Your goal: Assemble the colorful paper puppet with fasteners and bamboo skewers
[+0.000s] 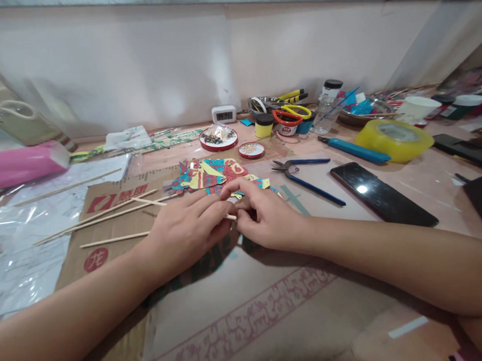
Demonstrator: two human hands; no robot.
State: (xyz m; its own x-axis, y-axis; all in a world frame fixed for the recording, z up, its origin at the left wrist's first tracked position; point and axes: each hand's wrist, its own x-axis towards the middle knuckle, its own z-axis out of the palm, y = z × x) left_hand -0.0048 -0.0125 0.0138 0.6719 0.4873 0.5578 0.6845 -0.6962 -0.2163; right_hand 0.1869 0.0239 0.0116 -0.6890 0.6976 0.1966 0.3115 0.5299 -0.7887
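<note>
My left hand (187, 226) is closed around a thin wooden stick (230, 217), whose pale end pokes out past the thumb. Against that end, the fingers of my right hand (267, 211) are pinched together; anything smaller between them is hidden. Just beyond both hands lie painted paper-like cutouts (208, 174) in yellow, red and blue, partly covered by my fingers. Several more wooden sticks (105, 212) rest on a brown cardboard sheet (108, 263) to the left. Blue-handled pliers (305, 180) lie spread apart to the right of my right hand.
Behind the cutouts stand a dish of beads (218, 138), a smaller dish (251, 150), a digital clock (223, 114) and paint jars (264, 126). At right are a phone (383, 194), a blue cutter (356, 149) and a yellow tape roll (394, 139). A pink packet (22, 165) lies left.
</note>
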